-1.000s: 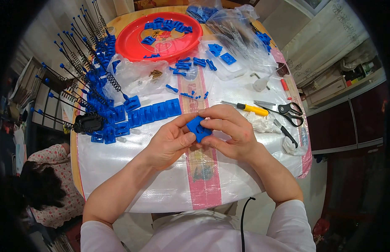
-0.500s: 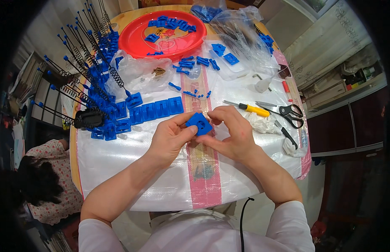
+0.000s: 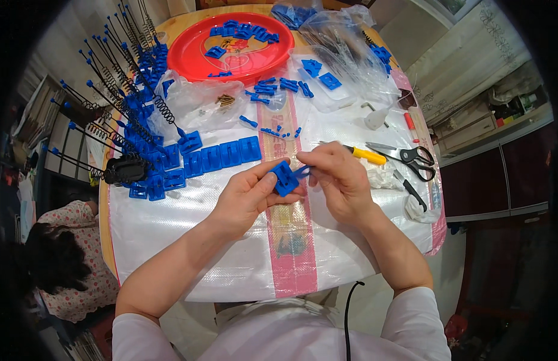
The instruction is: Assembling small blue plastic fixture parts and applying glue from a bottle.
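Note:
My left hand (image 3: 248,197) pinches a small blue plastic frame piece (image 3: 284,178) above the middle of the table. Beside it, my right hand (image 3: 338,178) grips a thin blue clip (image 3: 303,171) and holds its end against the frame's right side. Just beyond my hands lies a row of similar blue frame pieces (image 3: 222,155) on the white plastic sheet (image 3: 189,240) that covers the table.
A red tray (image 3: 198,51) with blue parts sits at the back. Black rods with springs and blue caps (image 3: 119,108) crowd the left side. A yellow-handled screwdriver (image 3: 360,153), scissors (image 3: 408,157) and clear bags of blue parts (image 3: 327,66) lie to the right. A person sits at lower left (image 3: 53,265).
My hands have drawn slightly apart; the right hand now brings a thin blue clip to the side of the frame piece, which the left hand has turned more face up.

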Available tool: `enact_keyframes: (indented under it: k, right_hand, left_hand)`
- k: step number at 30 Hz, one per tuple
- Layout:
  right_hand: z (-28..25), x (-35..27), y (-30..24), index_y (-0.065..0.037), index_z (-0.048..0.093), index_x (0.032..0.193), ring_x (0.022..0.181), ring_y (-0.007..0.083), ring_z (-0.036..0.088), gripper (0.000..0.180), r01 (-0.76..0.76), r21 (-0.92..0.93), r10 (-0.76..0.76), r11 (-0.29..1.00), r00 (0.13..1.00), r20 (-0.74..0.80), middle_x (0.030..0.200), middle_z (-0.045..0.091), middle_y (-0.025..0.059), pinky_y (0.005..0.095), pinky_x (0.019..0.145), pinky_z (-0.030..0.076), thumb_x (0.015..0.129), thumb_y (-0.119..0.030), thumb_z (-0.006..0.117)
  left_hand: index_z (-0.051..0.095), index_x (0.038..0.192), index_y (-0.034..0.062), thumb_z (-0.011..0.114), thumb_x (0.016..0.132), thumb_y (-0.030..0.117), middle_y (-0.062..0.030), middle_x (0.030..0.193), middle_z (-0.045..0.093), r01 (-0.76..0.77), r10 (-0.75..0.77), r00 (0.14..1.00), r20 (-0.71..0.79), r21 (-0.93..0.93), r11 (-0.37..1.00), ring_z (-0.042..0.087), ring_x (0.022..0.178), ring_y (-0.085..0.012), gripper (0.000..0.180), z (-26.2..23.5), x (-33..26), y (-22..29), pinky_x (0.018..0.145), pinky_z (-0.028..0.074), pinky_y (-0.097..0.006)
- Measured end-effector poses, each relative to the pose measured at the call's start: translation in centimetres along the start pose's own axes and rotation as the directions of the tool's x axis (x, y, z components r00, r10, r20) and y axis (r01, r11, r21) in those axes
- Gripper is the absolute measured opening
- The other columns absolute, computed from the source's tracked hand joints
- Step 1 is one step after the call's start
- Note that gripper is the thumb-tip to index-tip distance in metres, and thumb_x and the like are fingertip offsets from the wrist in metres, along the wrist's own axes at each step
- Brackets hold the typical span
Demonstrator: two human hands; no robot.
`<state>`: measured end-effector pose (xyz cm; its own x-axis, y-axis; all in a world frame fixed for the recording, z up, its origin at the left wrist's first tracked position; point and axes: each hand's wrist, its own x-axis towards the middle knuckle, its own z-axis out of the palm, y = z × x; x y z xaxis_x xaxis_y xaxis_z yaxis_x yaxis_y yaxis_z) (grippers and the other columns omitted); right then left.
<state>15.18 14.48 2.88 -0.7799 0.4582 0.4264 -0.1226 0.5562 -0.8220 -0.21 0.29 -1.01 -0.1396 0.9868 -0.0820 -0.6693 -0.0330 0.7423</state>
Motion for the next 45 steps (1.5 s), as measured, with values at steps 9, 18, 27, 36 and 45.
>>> enact_keyframes:
  k: [9, 18, 27, 36, 45]
  right_hand:
    - [-0.1, 0.1, 0.6, -0.003, 0.065, 0.115, 0.084, 0.0224, 0.064, 0.034, 0.194, -0.185, -0.155, 0.964, 0.966, 0.207, 0.099, 0.060, 0.0106, 0.0306, 0.069, 0.053, 0.081, 0.001, 0.069]
    - [1.1, 0.2, -1.0, 0.000, 0.062, 0.101, 0.071, 0.0177, 0.063, 0.050, 0.124, -0.282, -0.122, 0.951, 0.992, 0.025, 0.094, 0.059, 0.0117, 0.0289, 0.060, 0.053, 0.065, -0.022, 0.090]
    - [1.3, 0.0, -0.1, 0.000, 0.066, 0.106, 0.066, 0.0171, 0.066, 0.039, 0.164, -0.336, -0.169, 0.927, 0.985, 0.013, 0.099, 0.062, 0.0132, 0.0290, 0.060, 0.055, 0.071, -0.009, 0.080]
    - [1.0, 0.0, -0.3, 0.001, 0.066, 0.108, 0.067, 0.0168, 0.067, 0.040, 0.250, -0.395, -0.250, 0.884, 0.967, 0.051, 0.100, 0.063, 0.0132, 0.0298, 0.059, 0.056, 0.071, -0.010, 0.078]
    - [0.8, 0.2, -0.6, 0.001, 0.064, 0.111, 0.067, 0.0179, 0.065, 0.041, 0.234, -0.389, -0.223, 0.891, 0.972, 0.074, 0.101, 0.063, 0.0138, 0.0291, 0.061, 0.055, 0.072, -0.008, 0.076]
  left_hand:
    - [0.041, 0.139, -0.0087, 0.046, 0.104, 0.018, -0.0180, 0.128, 0.057, 0.153, -0.155, 0.974, 0.163, 0.019, 0.988, 0.062, 0.116, -0.0296, 0.044, 0.8, -0.3, 0.9, 0.103, 0.051, -0.042]
    - [0.037, 0.143, -0.0038, 0.047, 0.103, 0.010, -0.0163, 0.128, 0.057, 0.025, -0.025, 1.000, 0.004, -0.023, 0.999, 0.061, 0.116, -0.0248, 0.044, 0.9, -0.2, 0.8, 0.102, 0.051, -0.038]
    - [0.037, 0.144, -0.0005, 0.049, 0.103, 0.014, -0.0175, 0.132, 0.055, 0.030, -0.020, 0.998, 0.052, -0.200, 0.979, 0.058, 0.122, -0.0306, 0.045, 0.9, -0.1, 1.0, 0.105, 0.048, -0.043]
    - [0.042, 0.137, 0.0020, 0.048, 0.103, 0.017, -0.0216, 0.132, 0.053, 0.059, -0.034, 0.996, 0.078, -0.343, 0.938, 0.053, 0.127, -0.0377, 0.038, 0.4, 0.0, 0.9, 0.109, 0.043, -0.049]
    - [0.039, 0.142, -0.0008, 0.049, 0.102, 0.017, -0.0205, 0.132, 0.054, 0.072, -0.049, 0.995, 0.083, -0.298, 0.952, 0.054, 0.125, -0.0355, 0.045, 0.3, 0.1, 1.0, 0.109, 0.043, -0.047]
